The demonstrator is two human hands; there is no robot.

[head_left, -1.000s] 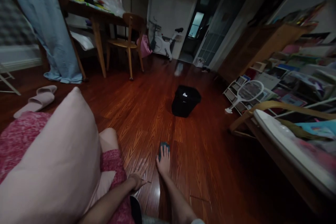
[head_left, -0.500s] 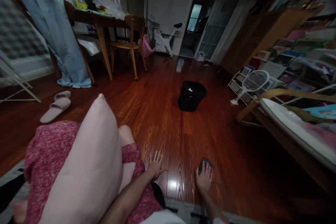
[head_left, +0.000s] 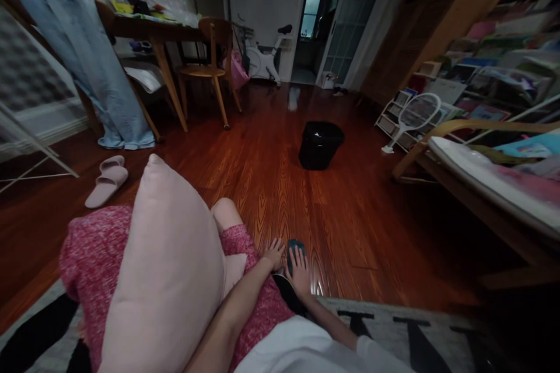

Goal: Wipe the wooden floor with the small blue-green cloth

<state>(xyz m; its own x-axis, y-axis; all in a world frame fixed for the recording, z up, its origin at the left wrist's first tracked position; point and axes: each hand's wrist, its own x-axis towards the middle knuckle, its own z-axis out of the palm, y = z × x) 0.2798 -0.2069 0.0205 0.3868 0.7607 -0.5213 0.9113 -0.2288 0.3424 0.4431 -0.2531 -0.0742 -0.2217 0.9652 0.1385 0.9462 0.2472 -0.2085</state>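
My right hand (head_left: 300, 273) lies flat on a small dark teal pad (head_left: 294, 244) on the glossy wooden floor (head_left: 280, 186), fingers stretched over it. Just to its left, my left hand (head_left: 274, 253) rests on the floor with its fingers apart, holding nothing. The two hands almost touch. A large pale pink cushion (head_left: 170, 268) lies across my lap, over pink speckled clothing (head_left: 94, 262).
A black bin (head_left: 319, 144) stands mid-floor. Pink slippers (head_left: 107, 179) lie at left near a wooden table (head_left: 153, 29) and chair (head_left: 210, 70). At right are a low wooden chair with a cushion (head_left: 481, 169), a racket-shaped swatter (head_left: 413, 116) and shelves. A patterned rug (head_left: 394, 320) lies under me.
My right hand has slid the pad leftwards across the floor until it sits beside my left hand. The view has pulled back, and the rug edge now shows.
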